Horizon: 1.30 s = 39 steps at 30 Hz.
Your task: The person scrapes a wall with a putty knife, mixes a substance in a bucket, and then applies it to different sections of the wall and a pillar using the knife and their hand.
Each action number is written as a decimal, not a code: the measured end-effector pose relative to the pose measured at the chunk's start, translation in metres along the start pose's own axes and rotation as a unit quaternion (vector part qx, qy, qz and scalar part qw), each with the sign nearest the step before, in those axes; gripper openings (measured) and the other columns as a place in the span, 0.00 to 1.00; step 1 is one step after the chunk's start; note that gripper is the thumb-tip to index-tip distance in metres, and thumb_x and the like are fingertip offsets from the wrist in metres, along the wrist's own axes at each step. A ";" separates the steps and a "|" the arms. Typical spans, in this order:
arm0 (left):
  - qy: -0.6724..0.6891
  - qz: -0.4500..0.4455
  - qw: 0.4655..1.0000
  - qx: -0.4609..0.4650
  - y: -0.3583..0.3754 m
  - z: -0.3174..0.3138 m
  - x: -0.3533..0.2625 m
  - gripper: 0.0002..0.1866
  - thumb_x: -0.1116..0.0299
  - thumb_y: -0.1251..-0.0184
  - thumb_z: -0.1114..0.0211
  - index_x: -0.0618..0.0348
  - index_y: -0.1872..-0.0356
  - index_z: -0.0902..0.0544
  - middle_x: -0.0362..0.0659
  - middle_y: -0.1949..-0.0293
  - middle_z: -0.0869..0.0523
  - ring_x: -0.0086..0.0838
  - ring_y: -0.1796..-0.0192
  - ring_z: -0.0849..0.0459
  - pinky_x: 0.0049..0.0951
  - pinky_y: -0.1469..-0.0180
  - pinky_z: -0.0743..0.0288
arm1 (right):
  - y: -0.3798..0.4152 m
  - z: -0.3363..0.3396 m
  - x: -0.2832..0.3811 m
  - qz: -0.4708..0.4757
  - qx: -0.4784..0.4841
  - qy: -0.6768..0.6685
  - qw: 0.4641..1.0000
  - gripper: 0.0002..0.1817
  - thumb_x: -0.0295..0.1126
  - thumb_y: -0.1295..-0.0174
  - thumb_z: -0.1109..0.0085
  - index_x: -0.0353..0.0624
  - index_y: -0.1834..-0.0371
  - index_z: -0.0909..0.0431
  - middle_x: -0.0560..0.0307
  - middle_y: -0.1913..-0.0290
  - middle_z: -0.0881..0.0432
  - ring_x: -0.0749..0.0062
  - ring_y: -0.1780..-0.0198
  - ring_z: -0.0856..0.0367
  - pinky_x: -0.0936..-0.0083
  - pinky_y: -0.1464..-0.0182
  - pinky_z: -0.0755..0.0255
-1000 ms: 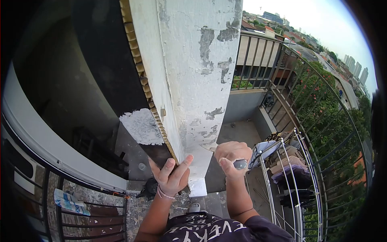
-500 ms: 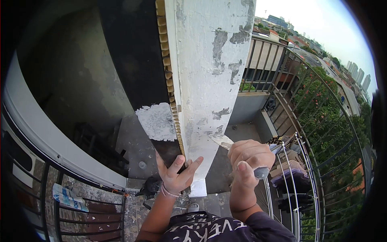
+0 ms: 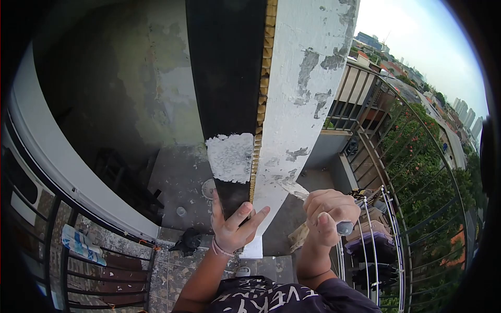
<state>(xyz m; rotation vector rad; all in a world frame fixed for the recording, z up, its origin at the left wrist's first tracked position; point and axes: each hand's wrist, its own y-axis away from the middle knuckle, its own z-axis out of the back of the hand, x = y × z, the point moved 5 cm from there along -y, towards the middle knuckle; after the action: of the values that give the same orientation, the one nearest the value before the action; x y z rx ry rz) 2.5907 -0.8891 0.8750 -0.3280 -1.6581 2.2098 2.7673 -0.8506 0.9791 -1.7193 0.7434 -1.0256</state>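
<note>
A white wall edge (image 3: 297, 78) with grey peeled patches stands ahead, beside a dark panel (image 3: 227, 68) with a rough golden strip (image 3: 265, 68) along its side. A rough white patch (image 3: 230, 158) covers part of the panel. My left hand (image 3: 236, 227) rests against the lower end of the panel, fingers spread. My right hand (image 3: 330, 213) is closed round the grey-ended handle of a scraper (image 3: 293, 189); its flat blade touches or nearly touches the lower part of the white wall.
Curved balcony railings (image 3: 422, 135) run on the right, with trees and buildings beyond. A drying rack (image 3: 371, 250) with clothes stands at the lower right. A blue and white cloth (image 3: 83, 245) hangs on the left railing. A black bag (image 3: 190, 242) lies on the floor.
The view has shifted, so the wall and panel appear farther right. Both hands appear slightly right and lower, with the left still at the panel and the right still holding the scraper.
</note>
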 end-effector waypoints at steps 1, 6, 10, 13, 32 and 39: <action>-0.001 0.000 1.000 0.001 -0.001 0.000 0.000 0.20 0.76 0.44 0.33 0.31 0.57 0.09 0.35 0.35 0.31 0.49 0.32 0.31 0.62 0.30 0.35 | 0.002 -0.001 -0.003 -0.003 0.006 0.023 1.000 0.17 0.16 0.49 0.44 0.40 0.90 0.37 0.59 0.89 0.32 0.71 0.90 0.36 0.77 0.84 0.37; 0.000 0.004 1.000 0.006 0.005 -0.002 0.000 0.19 0.76 0.44 0.33 0.31 0.58 0.09 0.34 0.35 0.31 0.50 0.32 0.31 0.62 0.32 0.33 | 0.021 -0.001 -0.040 -0.083 0.047 0.126 0.987 0.14 0.14 0.54 0.43 0.39 0.90 0.36 0.57 0.90 0.33 0.68 0.90 0.35 0.76 0.83 0.36; 0.014 -0.001 1.000 -0.002 -0.009 0.004 0.001 0.19 0.76 0.45 0.32 0.30 0.60 0.09 0.33 0.34 0.31 0.51 0.32 0.31 0.61 0.32 0.32 | 0.016 -0.002 -0.021 -0.027 0.027 0.046 0.998 0.14 0.14 0.55 0.43 0.39 0.90 0.35 0.58 0.90 0.33 0.70 0.90 0.34 0.77 0.83 0.36; 0.021 -0.002 1.000 -0.015 -0.011 0.005 0.001 0.18 0.76 0.46 0.32 0.31 0.62 0.09 0.34 0.34 0.32 0.51 0.31 0.33 0.61 0.32 0.33 | 0.025 0.008 -0.050 -0.082 0.025 0.142 0.986 0.14 0.15 0.54 0.42 0.39 0.90 0.35 0.57 0.89 0.31 0.70 0.89 0.32 0.78 0.82 0.36; -0.002 -0.029 1.000 0.000 -0.013 0.007 0.000 0.17 0.75 0.49 0.30 0.30 0.66 0.08 0.40 0.30 0.38 0.64 0.33 0.39 0.59 0.36 0.35 | 0.011 0.011 -0.030 -0.054 0.017 0.102 0.993 0.14 0.16 0.55 0.43 0.38 0.91 0.36 0.58 0.89 0.33 0.72 0.89 0.35 0.78 0.83 0.38; 0.006 -0.031 0.999 -0.011 -0.014 0.007 0.000 0.16 0.75 0.45 0.31 0.30 0.64 0.09 0.40 0.30 0.38 0.63 0.31 0.40 0.61 0.35 0.36 | 0.061 0.017 -0.073 -0.191 0.012 0.189 0.963 0.17 0.20 0.48 0.41 0.39 0.90 0.35 0.58 0.89 0.32 0.75 0.88 0.34 0.80 0.83 0.40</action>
<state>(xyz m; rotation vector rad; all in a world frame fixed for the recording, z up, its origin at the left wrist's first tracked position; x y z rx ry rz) 2.5903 -0.8917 0.8905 -0.2908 -1.6654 2.1431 2.7473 -0.8035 0.8965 -1.7021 0.6404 -1.6557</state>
